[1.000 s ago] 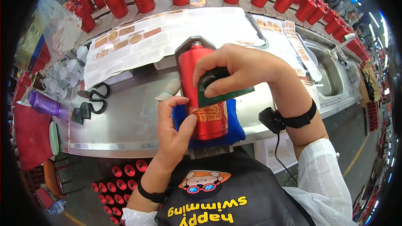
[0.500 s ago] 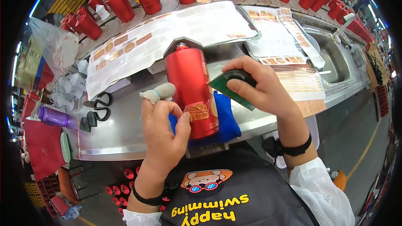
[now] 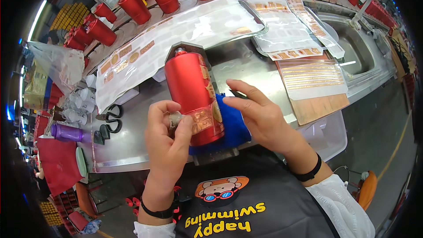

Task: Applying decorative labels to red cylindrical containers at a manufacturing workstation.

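Observation:
A shiny red bottle [image 3: 183,77] lies tilted in a dark metal cradle [image 3: 206,57], its neck pointing away from me. Gold decals run along its right side, and a gold decal [image 3: 203,120] on clear film covers its lower part. My left hand [image 3: 169,134] is closed at that decal's left edge, thumb and curled index finger together; one finger wears a pale cloth finger cover [image 3: 175,118]. Right of the bottle, my right hand [image 3: 264,117] grips a dark scraper [image 3: 238,94], seen nearly edge-on and apart from the bottle. A blue cloth [image 3: 235,125] sits beneath the bottle.
White sheets with gold decals [image 3: 176,31] spread behind the bottle; more decal strips lie on a wooden board [image 3: 317,105] at right. Black-handled scissors [image 3: 115,119] and a purple jar [image 3: 66,132] stand left. Red bottles [image 3: 134,8] line the conveyor behind; a sink [image 3: 352,53] is far right.
My right hand has moved down and turned the scraper from flat to edge-on, away from the bottle. My left fingers have curled in toward the thumb. The whole view has shifted slightly.

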### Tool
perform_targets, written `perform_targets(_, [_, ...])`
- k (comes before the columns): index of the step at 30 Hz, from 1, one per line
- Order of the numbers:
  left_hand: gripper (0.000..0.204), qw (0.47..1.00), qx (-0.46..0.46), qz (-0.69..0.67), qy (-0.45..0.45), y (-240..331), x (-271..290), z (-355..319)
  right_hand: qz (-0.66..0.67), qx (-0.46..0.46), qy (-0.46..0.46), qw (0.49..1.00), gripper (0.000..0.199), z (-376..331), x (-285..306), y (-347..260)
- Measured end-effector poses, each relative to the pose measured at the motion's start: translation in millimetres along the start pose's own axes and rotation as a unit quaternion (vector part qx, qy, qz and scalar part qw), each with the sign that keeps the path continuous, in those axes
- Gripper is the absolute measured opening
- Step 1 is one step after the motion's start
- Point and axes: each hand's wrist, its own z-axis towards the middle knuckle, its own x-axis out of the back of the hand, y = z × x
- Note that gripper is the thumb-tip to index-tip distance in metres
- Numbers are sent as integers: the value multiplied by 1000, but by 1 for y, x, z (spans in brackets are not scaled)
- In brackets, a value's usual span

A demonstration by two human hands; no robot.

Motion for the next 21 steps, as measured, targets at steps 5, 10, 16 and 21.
perform_targets(5, [25, 999, -34, -30, 29, -11, 2, -2, -48, 85, -24, 995, 54, 2, -15, -13])
perform_targets(10, [28, 999, -37, -3, 35, -15, 1, -4, -85, 113, -60, 988, 62, 0, -20, -14])
perform_targets(16, [28, 995, -75, 46, 45, -17, -1, -5, -120, 107, -59, 985, 60, 2, -24, -22])
perform_targets(21, [26, 983, -137, 87, 81, -26, 0, -3, -131, 94, -51, 986, 57, 2, -28, -19])
